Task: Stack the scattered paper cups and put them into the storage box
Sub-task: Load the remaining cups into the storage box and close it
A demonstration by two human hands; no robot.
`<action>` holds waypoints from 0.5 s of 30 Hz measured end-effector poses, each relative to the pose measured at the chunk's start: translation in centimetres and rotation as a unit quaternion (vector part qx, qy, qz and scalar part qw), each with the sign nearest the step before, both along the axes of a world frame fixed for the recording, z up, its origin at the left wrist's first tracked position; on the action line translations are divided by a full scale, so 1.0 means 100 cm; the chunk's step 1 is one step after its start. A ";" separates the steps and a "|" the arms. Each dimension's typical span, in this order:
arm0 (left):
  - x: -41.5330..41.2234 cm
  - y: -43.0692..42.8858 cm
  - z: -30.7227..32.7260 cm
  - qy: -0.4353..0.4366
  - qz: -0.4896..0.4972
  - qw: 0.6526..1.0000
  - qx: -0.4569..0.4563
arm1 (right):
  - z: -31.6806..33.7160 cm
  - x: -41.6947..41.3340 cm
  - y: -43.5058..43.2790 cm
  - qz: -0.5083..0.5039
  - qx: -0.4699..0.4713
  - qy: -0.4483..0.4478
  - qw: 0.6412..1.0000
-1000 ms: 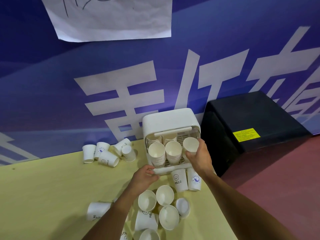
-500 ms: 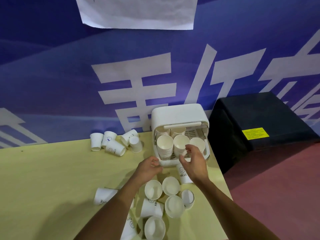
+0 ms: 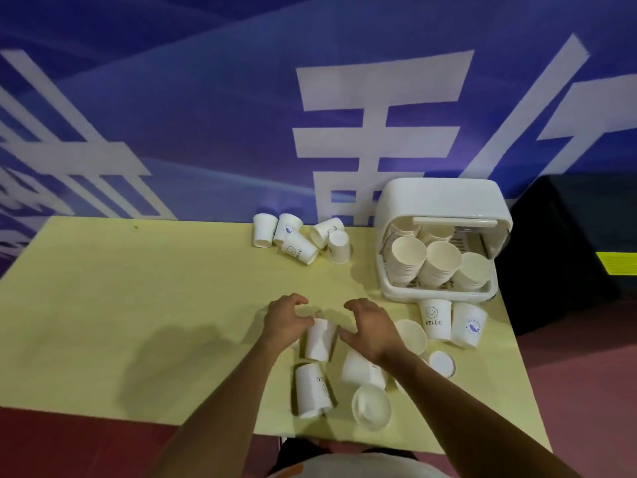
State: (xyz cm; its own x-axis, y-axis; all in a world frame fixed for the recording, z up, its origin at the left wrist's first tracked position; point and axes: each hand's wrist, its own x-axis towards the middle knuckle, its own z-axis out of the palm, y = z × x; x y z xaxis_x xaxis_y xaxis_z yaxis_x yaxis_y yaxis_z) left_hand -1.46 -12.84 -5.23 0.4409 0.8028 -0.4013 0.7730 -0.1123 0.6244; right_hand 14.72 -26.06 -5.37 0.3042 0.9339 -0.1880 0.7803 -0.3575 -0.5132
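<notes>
Your hands are pulling back from the storage box (image 3: 441,205): left hand (image 3: 286,322) gripping a fallen cup (image 3: 319,341), right hand (image 3: 372,331) hovering slack-fingered, near the HELLO cup (image 3: 435,320).

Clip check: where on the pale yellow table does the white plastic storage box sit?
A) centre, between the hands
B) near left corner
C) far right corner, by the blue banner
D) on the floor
C: the white plastic storage box stands at the far right corner of the pale yellow table, just in front of the blue banner, with stacked paper cups inside.
</notes>
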 end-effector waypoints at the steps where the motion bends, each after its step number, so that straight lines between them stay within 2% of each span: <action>1: -0.011 0.001 -0.001 0.047 -0.018 0.998 0.027 | -0.001 -0.010 0.004 0.023 -0.016 -0.025 0.999; 3: -0.030 0.002 -0.006 0.120 -0.049 0.990 0.058 | -0.003 -0.030 0.011 0.056 -0.044 -0.071 0.995; 5: -0.046 0.001 -0.014 0.148 -0.061 0.985 0.072 | -0.003 -0.046 0.015 0.068 -0.057 -0.089 0.992; 12: -0.072 0.005 -0.034 0.147 -0.084 0.981 0.093 | -0.012 -0.079 0.021 -0.009 -0.113 -0.066 0.991; 15: -0.074 0.009 -0.040 0.145 -0.082 0.982 0.085 | -0.014 -0.084 0.024 -0.041 -0.108 -0.049 0.992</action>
